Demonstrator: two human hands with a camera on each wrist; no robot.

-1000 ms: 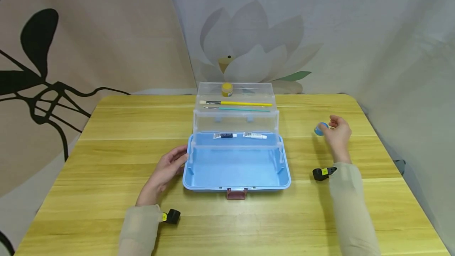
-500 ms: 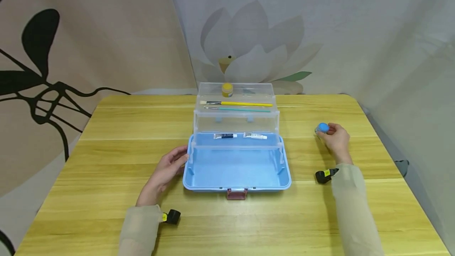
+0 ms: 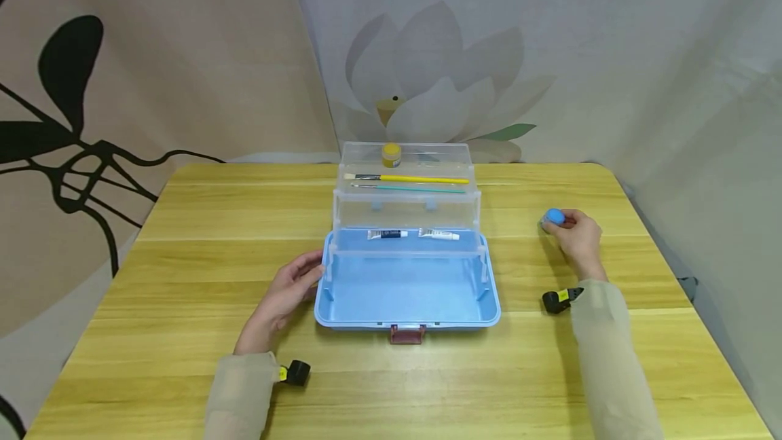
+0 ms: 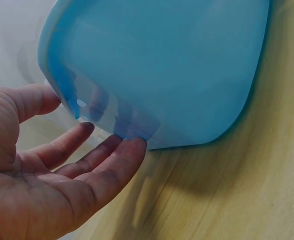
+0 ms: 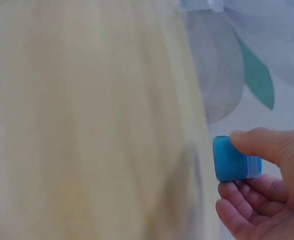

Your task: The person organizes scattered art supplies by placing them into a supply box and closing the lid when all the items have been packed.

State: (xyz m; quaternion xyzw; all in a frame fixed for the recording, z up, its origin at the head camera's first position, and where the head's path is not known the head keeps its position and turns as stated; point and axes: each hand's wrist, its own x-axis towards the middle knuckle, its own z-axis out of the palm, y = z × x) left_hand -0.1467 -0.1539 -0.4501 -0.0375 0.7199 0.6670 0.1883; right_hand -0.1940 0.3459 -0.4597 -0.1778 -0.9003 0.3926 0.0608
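Observation:
In the head view, my right hand (image 3: 582, 240) pinches a small paint jar (image 3: 553, 216) with a blue cap, right of the box. The right wrist view shows the thumb on the side of the jar (image 5: 232, 159) and the fingers opposite. My left hand (image 3: 288, 294) holds the left side of an open light-blue art box (image 3: 406, 290). In the left wrist view, its thumb is at the rim and its fingertips (image 4: 136, 146) touch the outer wall. Two paint tubes, one dark (image 3: 386, 234) and one white (image 3: 438, 234), lie in the lower clear tray.
The upper clear tier (image 3: 360, 155) bears a yellow paint jar (image 3: 391, 155), a yellow-handled brush (image 3: 421, 179) and a thin teal brush (image 3: 418, 189). A brown latch (image 3: 406, 335) hangs at the box's front. Printed curtains (image 3: 611, 53) stand behind the wooden table (image 3: 183, 236).
My right hand has turned the tilted blue jar so its cap faces up, and the fingers have drawn closer around it. My left hand and the box have stayed put.

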